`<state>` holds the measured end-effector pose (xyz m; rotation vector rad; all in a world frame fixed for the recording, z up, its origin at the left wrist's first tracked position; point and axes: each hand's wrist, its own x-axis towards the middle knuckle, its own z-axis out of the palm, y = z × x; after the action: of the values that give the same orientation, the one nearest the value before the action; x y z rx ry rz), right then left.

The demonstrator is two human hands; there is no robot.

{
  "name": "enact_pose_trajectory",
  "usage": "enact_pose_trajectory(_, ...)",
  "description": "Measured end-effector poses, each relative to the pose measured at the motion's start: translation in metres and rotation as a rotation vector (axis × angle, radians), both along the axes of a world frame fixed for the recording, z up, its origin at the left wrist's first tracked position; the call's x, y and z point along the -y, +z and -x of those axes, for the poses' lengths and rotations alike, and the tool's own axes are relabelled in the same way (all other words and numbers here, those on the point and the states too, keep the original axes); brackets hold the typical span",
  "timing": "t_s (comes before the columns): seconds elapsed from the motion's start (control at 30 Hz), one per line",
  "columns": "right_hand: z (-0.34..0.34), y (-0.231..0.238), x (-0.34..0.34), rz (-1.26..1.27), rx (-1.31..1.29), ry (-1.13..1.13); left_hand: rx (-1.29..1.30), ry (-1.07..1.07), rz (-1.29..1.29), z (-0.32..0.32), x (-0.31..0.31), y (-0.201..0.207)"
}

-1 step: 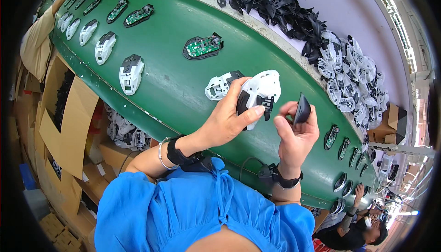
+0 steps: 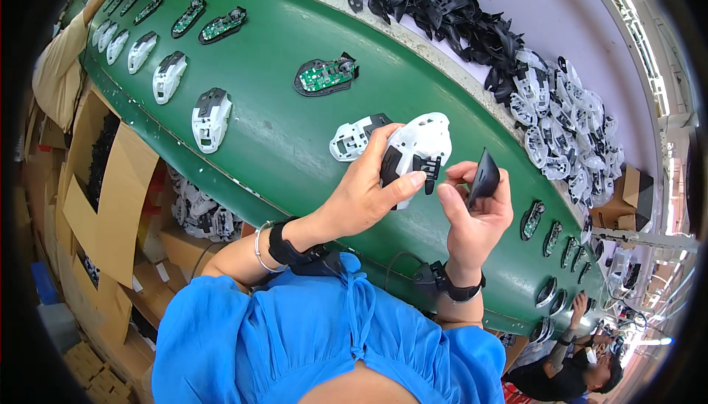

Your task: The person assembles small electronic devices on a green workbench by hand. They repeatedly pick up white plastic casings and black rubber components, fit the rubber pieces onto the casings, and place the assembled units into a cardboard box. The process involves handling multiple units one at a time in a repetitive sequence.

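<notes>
My left hand is closed round a white mouse-shaped plastic shell with black parts, held above the green work surface. Its thumb presses by a black slotted piece at the shell's near right side. Just to the right, my right hand grips a thin, curved black plastic cover between its fingers, apart from the shell. Behind my left fingers lies another white shell, partly hidden. A black base with a green circuit board lies farther off.
Rows of white shells and circuit-board bases line the green belt. Beyond its edge are heaps of black covers and white shells. Cardboard boxes stand at left. Other people's arms reach in at far left and lower right.
My right fingers and the black cover have shifted and turned very slightly. My left hand and the white shell have hardly moved.
</notes>
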<state>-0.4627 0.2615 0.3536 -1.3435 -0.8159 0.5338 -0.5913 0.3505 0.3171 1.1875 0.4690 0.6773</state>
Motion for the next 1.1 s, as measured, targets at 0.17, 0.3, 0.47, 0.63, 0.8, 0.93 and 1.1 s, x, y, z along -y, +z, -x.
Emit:
enact_pose_trajectory(0.17, 0.005, -0.006, -0.002, 0.075, 0.143, 0.000, -0.001, 0.042, -0.119, 0.000, 0.000, -0.008)
enact_pose_trajectory(0.3, 0.000, -0.005, -0.002, 0.068, -0.145, 0.052, 0.041, 0.017, -0.041, 0.004, -0.004, -0.004)
enact_pose_trajectory(0.47, 0.000, -0.010, -0.002, 0.057, -0.437, 0.140, 0.062, -0.053, -0.023, 0.008, -0.008, -0.003)
enact_pose_trajectory(0.63, 0.006, -0.016, -0.003, 0.043, -0.448, 0.083, 0.028, 0.021, -0.138, 0.008, -0.009, -0.005)
enact_pose_trajectory(0.8, 0.017, -0.014, -0.009, 0.066, -0.406, 0.067, 0.037, 0.066, -0.210, 0.010, -0.009, -0.016)
enact_pose_trajectory(0.93, 0.021, -0.017, -0.010, 0.097, -0.388, 0.086, 0.084, 0.132, -0.262, 0.011, -0.008, -0.022)
enact_pose_trajectory(1.1, 0.027, -0.016, -0.016, 0.146, -0.451, 0.109, 0.029, 0.121, -0.218, 0.012, -0.010, -0.022)
